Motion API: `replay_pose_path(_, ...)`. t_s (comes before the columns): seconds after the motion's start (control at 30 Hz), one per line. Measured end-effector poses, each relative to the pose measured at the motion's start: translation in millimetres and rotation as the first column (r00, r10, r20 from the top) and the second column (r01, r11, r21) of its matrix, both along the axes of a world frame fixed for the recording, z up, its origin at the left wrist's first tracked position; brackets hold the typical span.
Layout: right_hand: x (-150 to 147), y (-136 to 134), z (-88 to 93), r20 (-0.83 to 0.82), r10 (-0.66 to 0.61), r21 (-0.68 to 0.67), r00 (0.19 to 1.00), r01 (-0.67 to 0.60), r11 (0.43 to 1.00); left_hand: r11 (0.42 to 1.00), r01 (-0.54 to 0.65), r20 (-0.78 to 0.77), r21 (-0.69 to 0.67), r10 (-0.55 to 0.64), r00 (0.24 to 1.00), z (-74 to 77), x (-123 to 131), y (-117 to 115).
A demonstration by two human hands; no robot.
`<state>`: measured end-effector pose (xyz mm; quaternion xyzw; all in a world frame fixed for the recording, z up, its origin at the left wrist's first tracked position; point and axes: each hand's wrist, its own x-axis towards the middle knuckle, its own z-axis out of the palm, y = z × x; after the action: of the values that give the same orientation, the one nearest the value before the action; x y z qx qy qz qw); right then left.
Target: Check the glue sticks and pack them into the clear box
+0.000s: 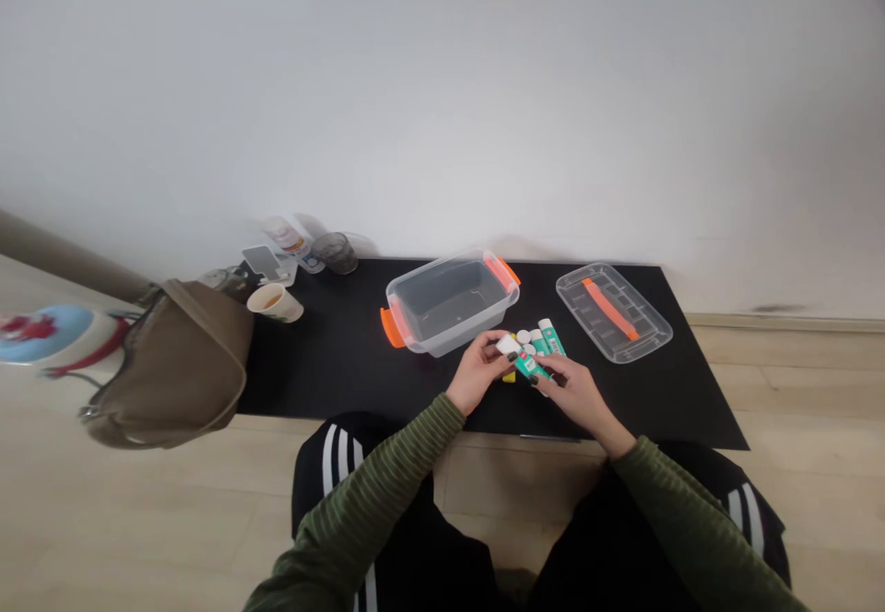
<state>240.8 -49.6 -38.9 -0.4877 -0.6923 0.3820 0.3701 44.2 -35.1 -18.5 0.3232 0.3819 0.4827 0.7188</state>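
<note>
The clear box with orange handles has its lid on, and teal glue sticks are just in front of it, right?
No, the lid is not on. The clear box stands open, and its clear lid with the orange strip lies off to the right of it, as the head view shows. The teal glue sticks are just in front of it.

Olive-green ribbed sleeves (pixel 373 501), black track trousers (pixel 429 566), white side stripes (pixel 330 460)

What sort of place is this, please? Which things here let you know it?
Probably an ordinary room in a home or small office, not a workshop: a brown handbag rests by the black table, a paper cup stands on it, and the floor is pale wood-look.
</note>
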Motion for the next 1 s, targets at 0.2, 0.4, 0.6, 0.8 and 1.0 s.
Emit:
replay_pose_path(0.2, 10, 5, 12.5, 0.084, -0.066, 0.046, 0.994, 0.062, 0.997, 0.993, -0.050, -0.323, 0.106, 0.082, 0.943, 1.0, -17, 7)
replay_pose_path(0.4, 25, 15, 4.2, 0.232, -0.230, 0.134, 0.945, 0.204, 0.970, 0.959, 0.061, -0.789, 0.277, 0.191, 0.583, -18.8, -25, 14)
replay_pose_path(0.6, 30, 21, -8.8, 0.363, -0.265, 0.182, 0.893, 0.211, 0.960, 0.927, 0.244, -0.941, 0.285, 0.222, 0.256, -31.2, -20, 24)
replay_pose_path(0.8, 33, 26, -17.9, 0.402, -0.275, 0.185, 0.874, 0.216, 0.959, 0.911, 0.340, -0.972, 0.234, 0.223, 0.070, -41.0, -13, 24)
replay_pose_path(1.0, 33, 27, -20.3, 0.447, -0.290, 0.185, 0.846, 0.230, 0.955, 0.903, 0.369, -0.970, 0.221, 0.242, -0.013, -39.4, -8, 22)
